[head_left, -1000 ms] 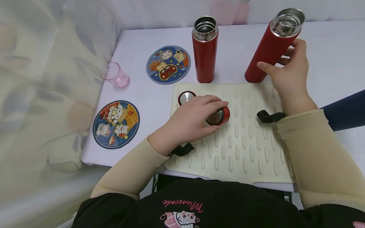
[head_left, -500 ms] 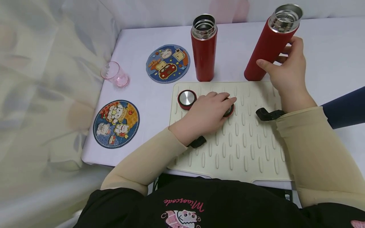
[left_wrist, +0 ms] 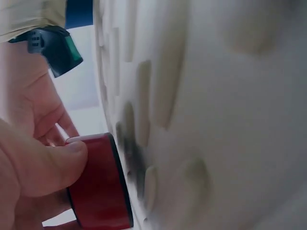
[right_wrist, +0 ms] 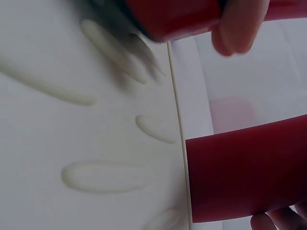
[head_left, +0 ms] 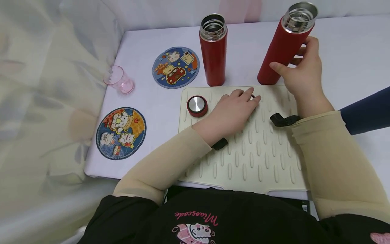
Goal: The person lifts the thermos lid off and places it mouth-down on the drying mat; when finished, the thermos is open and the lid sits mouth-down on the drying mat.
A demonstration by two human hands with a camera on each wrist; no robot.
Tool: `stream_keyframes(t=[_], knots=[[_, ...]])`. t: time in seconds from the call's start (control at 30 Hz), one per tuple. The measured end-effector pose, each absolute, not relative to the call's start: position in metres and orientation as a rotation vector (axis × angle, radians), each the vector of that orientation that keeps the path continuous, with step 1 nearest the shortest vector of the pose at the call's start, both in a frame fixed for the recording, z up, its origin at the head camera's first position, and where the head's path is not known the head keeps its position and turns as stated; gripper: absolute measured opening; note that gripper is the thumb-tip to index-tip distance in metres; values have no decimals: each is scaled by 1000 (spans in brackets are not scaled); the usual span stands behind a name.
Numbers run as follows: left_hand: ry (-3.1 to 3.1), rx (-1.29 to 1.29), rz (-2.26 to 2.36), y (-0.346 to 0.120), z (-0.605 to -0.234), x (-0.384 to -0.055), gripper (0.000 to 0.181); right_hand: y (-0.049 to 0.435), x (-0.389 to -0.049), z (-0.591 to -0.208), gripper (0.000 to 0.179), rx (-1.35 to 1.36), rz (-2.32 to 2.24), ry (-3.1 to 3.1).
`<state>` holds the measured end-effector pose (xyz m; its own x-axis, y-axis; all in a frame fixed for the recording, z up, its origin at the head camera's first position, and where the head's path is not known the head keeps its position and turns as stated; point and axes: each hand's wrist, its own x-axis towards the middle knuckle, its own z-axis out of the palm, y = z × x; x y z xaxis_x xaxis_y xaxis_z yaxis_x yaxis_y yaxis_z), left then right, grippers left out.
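Left hand (head_left: 233, 114) out front, palm down, thumb and fingers pinching! And the right hand (head_left: 304, 78), thumb opposite curled fingers, grips.

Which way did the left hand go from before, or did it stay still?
Yes, it moved. In the head view, the left hand has shifted right over the cream mat and toward the mat's far edge.

Head view looks down from the near side over the surface (head_left: 164, 115); wrist views (closer) share the held cap (left_wrist: 98, 182).
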<state>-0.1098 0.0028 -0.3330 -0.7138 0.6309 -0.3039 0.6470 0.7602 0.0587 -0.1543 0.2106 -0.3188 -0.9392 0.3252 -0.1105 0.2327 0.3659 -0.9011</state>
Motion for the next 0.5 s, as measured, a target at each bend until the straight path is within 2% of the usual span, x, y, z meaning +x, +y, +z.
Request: stream_keyframes(t=[0.5], knots=[[2635, 1022, 55, 6, -340, -116, 65, 209, -154, -322, 83, -507, 1592, -2558]])
